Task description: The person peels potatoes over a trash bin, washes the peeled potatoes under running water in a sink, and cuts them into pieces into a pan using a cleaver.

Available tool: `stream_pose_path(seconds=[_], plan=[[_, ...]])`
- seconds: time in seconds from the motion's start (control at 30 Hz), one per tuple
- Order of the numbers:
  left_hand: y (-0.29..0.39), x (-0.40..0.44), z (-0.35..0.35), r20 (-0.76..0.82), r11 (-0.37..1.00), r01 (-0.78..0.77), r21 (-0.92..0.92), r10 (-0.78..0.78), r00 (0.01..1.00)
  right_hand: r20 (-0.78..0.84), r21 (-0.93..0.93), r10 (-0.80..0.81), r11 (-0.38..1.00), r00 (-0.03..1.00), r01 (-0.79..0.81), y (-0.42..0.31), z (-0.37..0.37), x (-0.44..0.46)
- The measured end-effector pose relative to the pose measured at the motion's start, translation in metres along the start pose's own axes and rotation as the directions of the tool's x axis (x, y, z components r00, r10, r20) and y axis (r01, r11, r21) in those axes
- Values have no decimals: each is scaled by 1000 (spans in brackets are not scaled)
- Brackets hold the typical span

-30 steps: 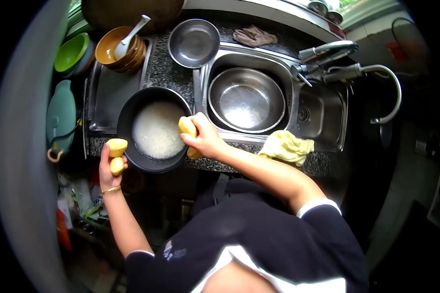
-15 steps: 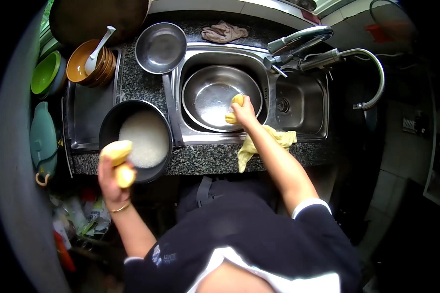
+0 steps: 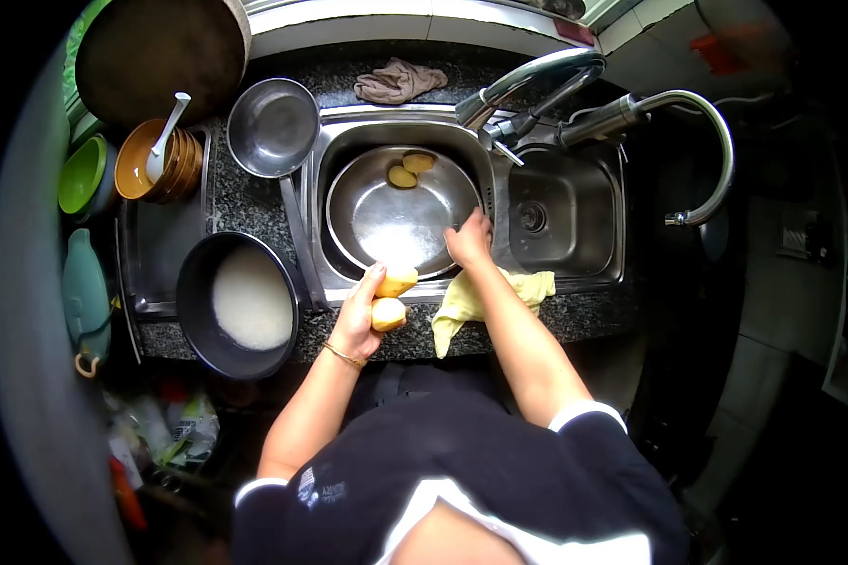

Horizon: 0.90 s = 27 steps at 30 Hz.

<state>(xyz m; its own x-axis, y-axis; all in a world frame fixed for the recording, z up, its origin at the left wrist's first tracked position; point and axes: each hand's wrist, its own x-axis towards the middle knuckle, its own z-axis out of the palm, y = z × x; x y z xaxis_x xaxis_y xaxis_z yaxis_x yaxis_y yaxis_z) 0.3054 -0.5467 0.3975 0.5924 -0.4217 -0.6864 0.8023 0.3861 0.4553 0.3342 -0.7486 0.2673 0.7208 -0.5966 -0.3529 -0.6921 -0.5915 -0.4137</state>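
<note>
My left hand (image 3: 356,320) is closed around two yellow potatoes (image 3: 388,314), just in front of the sink's near edge. At the right rim of a wide metal basin (image 3: 367,221), my right hand (image 3: 469,240) has its thumb on the inner side and its fingers over the edge; the fingertips are dim and slightly blurred. Two more potatoes (image 3: 411,169) lie against the far inner wall of the basin, which sits in the larger sink bowl. A yellow cloth (image 3: 457,315) hangs over the counter edge under my right forearm.
Left of the sink stand a dark pot (image 3: 188,306) of white rice and a long-handled pan (image 3: 273,127). Stacked brown bowls (image 3: 139,160) hold a white spoon. Two faucets (image 3: 598,122) arch over the right side. A crumpled rag (image 3: 400,82) lies behind the sink.
My left hand has moved right with its two potatoes, from beside the pot to the sink. The right hand has let go of its potatoes, now in the basin, and shifted to the rim.
</note>
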Motion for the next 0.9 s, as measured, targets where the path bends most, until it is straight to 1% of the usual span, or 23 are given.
stream_pose_path(seconds=[0.03,0.07,0.1,0.13,0.17,0.2,0.23,0.27,0.3,0.33,0.4,0.43,0.47,0.53,0.57,0.67,0.7,0.73,0.77,0.8,0.83,0.87,0.9], plan=[[0,-3,0,-32,1000,-2,25,3,999,-91,129,59,991,994,-47,2,13,0],[1,-6,-1,-38,999,-2,40,4,999,-87,144,64,988,994,-51,10,19,2],[2,-8,-3,-69,1000,10,-2,-10,998,111,421,231,870,967,-256,15,16,2],[2,-8,-6,-98,999,22,-44,-26,995,342,612,317,639,885,-466,17,11,-1],[0,-7,-13,-88,998,16,-57,-21,996,304,619,377,619,875,-483,17,6,-4],[1,-6,-15,-86,999,21,-41,-24,996,307,629,382,606,872,-487,19,1,-2],[1,-5,-17,-84,998,19,-59,-24,996,463,597,337,566,820,-569,21,-6,2],[0,-5,-18,-81,996,21,-82,-28,996,605,546,284,532,744,-647,22,-12,3],[0,-4,-17,-105,995,32,-90,-42,994,553,512,347,575,757,-638,18,-10,1],[0,-4,-16,-103,995,35,-90,-44,994,552,512,349,575,757,-638,19,-11,0],[2,-7,-14,-105,997,-8,-78,0,995,455,549,276,661,846,-511,18,-9,-3],[4,-11,-10,-112,997,-28,-78,19,994,357,590,237,693,904,-415,20,-11,-9],[5,-14,-12,-111,997,-31,-75,23,994,313,667,177,658,933,-349,28,-17,-17],[2,-13,-13,-23,997,-80,-19,80,997,238,746,88,621,967,-241,35,-33,-35],[2,-14,-11,-31,997,-81,-16,81,996,210,771,69,602,975,-209,37,-35,-41],[0,-10,-9,-40,998,-66,5,66,997,166,785,78,592,983,-179,37,-22,-36],[-1,-7,-7,-36,998,-67,3,67,997,197,750,58,634,979,-189,35,-20,-31],[-3,-4,-6,-75,997,-71,1,71,995,195,750,56,635,979,-186,35,-18,-26],[-3,-2,-6,-114,997,-76,0,75,991,248,697,82,677,965,-236,35,-17,-23],[-3,1,-6,-115,997,-76,0,75,990,299,638,111,715,948,-285,35,-15,-19],[-2,3,-6,-140,998,-60,-26,56,989,300,637,111,716,948,-286,38,-10,-15],[-2,6,-5,-164,998,-45,-52,36,986,167,575,37,808,985,-127,42,-3,-11],[-1,8,-4,-184,996,-25,-80,10,983,40,483,-54,875,998,28,41,-4,-9]])
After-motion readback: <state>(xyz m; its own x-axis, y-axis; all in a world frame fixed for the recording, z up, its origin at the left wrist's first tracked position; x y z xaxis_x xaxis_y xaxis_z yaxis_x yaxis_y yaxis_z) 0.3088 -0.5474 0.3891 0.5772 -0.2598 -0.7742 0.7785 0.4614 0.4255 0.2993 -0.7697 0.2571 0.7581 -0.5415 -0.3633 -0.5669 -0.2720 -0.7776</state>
